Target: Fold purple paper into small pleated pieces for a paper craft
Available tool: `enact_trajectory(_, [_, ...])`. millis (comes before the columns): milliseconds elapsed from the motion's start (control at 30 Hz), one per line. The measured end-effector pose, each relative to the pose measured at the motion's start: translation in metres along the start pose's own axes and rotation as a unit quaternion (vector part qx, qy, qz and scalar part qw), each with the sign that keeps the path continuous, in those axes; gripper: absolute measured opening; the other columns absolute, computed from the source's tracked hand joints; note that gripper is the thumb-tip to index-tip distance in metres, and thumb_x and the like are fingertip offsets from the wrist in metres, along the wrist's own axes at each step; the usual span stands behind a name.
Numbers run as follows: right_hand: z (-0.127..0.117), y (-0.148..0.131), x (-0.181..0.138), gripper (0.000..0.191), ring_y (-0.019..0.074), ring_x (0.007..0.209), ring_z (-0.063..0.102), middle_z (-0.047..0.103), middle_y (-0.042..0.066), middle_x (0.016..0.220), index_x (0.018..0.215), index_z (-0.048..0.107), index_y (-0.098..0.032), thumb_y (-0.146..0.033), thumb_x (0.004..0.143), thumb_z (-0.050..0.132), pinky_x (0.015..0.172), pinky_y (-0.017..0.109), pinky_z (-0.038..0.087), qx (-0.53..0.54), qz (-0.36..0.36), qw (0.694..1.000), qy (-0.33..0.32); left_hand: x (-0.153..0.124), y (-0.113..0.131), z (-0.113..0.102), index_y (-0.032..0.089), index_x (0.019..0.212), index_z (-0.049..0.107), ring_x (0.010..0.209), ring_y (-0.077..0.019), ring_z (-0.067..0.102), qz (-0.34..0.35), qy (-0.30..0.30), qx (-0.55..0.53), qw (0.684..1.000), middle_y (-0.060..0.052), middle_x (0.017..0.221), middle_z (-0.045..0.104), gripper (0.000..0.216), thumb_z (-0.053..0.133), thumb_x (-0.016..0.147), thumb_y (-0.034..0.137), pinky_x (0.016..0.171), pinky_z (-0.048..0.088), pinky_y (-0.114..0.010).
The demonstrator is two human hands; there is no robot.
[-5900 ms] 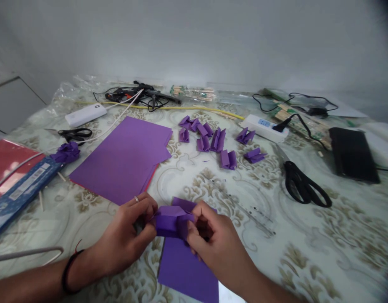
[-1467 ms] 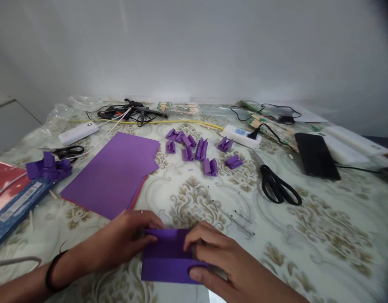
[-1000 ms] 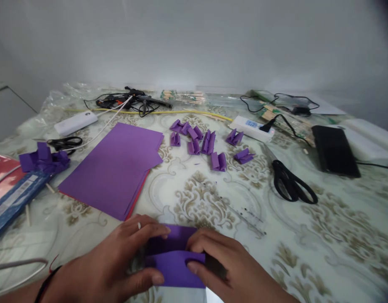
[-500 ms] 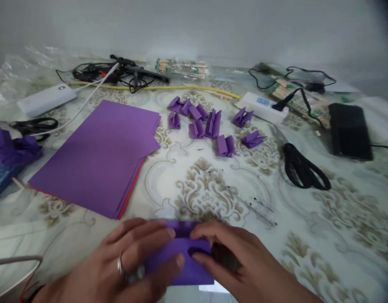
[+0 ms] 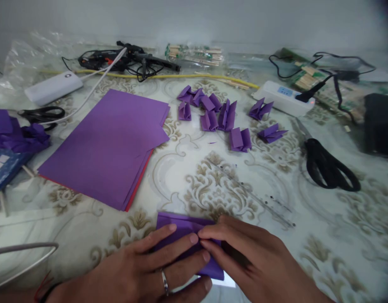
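A folded sheet of purple paper (image 5: 181, 223) lies at the near edge of the table, a crease running along its far side. My left hand (image 5: 149, 265), with a ring on one finger, rests across it with the fingers stretched out and pressing down. Thumb and forefinger of my right hand (image 5: 250, 252) pinch a fold at the paper's right part; that hand covers the right edge. Part of a white sheet (image 5: 227, 281) shows beneath. Farther off stand several small folded purple paper pieces (image 5: 241, 139).
A stack of purple sheets (image 5: 105, 143) lies to the left, red showing underneath. Black-handled scissors (image 5: 329, 166) are at the right, near a white power strip (image 5: 285, 97). A white power bank (image 5: 54, 87), cables and a clutter of black tools (image 5: 130, 61) line the back.
My left fingers have spread and slid right over the paper. The right thumb and forefinger have closed together on the fold. The paper has turned slightly, and the view has shifted.
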State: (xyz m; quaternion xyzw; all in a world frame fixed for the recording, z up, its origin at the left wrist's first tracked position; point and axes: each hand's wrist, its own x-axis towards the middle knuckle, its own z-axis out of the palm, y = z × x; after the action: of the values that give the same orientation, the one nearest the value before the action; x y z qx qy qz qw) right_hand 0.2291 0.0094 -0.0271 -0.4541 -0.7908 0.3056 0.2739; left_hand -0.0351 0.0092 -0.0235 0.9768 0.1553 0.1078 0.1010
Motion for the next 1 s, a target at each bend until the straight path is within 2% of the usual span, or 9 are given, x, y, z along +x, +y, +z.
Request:
enact_trajectory(133, [-0.002, 0.003, -0.004, 0.023, 0.0148, 0.074, 0.075, 0.077, -0.003, 0.086, 0.109, 0.071, -0.03, -0.013, 0.105, 0.055, 0.069, 0.026, 0.06, -0.011, 0.01, 1.0, -0.018, -0.001, -0.001, 0.002, 0.028, 0.152, 0.06, 0.156, -0.0237, 0.043, -0.011, -0.004, 0.001, 1.0, 0.003, 0.161, 0.058, 0.041, 0.045, 0.115, 0.039, 0.127, 0.045, -0.043])
enact_trajectory(233, [-0.002, 0.006, -0.006, 0.023, 0.0165, 0.076, 0.077, 0.078, -0.003, 0.088, 0.11, 0.07, -0.031, -0.015, 0.105, 0.055, 0.069, 0.027, 0.062, -0.014, 0.023, 0.999, -0.03, -0.002, -0.002, 0.003, 0.028, 0.152, 0.06, 0.155, -0.023, 0.044, -0.011, 0.013, -0.004, 1.0, 0.002, 0.161, 0.059, 0.041, 0.05, 0.114, 0.037, 0.128, 0.042, -0.043])
enact_trajectory(400, [-0.001, 0.009, -0.002, 0.023, 0.0184, 0.081, 0.079, 0.081, -0.001, 0.094, 0.112, 0.07, -0.032, -0.017, 0.106, 0.054, 0.069, 0.027, 0.064, -0.03, 0.014, 0.999, -0.029, -0.002, -0.004, 0.003, 0.028, 0.151, 0.061, 0.155, -0.0218, 0.045, -0.02, 0.01, -0.021, 1.0, 0.003, 0.16, 0.059, 0.039, 0.047, 0.115, 0.031, 0.128, 0.042, -0.041])
enact_trajectory(533, [0.0, 0.011, -0.002, 0.022, 0.0193, 0.078, 0.079, 0.081, 0.0, 0.093, 0.111, 0.07, -0.031, -0.019, 0.107, 0.053, 0.065, 0.028, 0.064, -0.043, 0.007, 0.999, -0.027, 0.001, -0.005, 0.002, 0.027, 0.148, 0.063, 0.153, -0.0207, 0.047, -0.025, 0.004, -0.03, 0.999, 0.003, 0.158, 0.061, 0.038, 0.049, 0.114, 0.038, 0.129, 0.041, -0.04])
enact_trajectory(700, [0.002, 0.013, -0.006, 0.023, 0.0213, 0.079, 0.08, 0.081, 0.001, 0.094, 0.111, 0.071, -0.031, -0.019, 0.106, 0.052, 0.063, 0.03, 0.065, -0.057, -0.002, 0.998, -0.031, 0.002, -0.006, 0.0, 0.026, 0.147, 0.064, 0.152, -0.0208, 0.047, -0.031, -0.003, -0.027, 0.999, 0.002, 0.155, 0.063, 0.038, 0.049, 0.114, 0.038, 0.13, 0.04, -0.039])
enact_trajectory(867, [0.002, 0.013, -0.004, 0.021, 0.0207, 0.083, 0.08, 0.081, 0.002, 0.096, 0.114, 0.07, -0.031, -0.021, 0.107, 0.053, 0.067, 0.028, 0.066, -0.058, 0.001, 0.998, -0.03, 0.001, -0.005, 0.001, 0.026, 0.15, 0.061, 0.152, -0.0206, 0.048, -0.031, 0.004, -0.026, 0.999, 0.004, 0.155, 0.063, 0.04, 0.045, 0.116, 0.037, 0.131, 0.037, -0.04])
enact_trajectory(1000, [-0.002, 0.013, -0.003, 0.026, 0.0189, 0.079, 0.08, 0.08, 0.001, 0.093, 0.112, 0.072, -0.03, -0.017, 0.105, 0.052, 0.067, 0.027, 0.067, -0.071, 0.0, 0.997, -0.024, -0.001, -0.005, 0.004, 0.025, 0.149, 0.062, 0.152, -0.0191, 0.048, -0.034, -0.004, -0.032, 0.999, 0.002, 0.158, 0.061, 0.038, 0.05, 0.114, 0.034, 0.131, 0.037, -0.038])
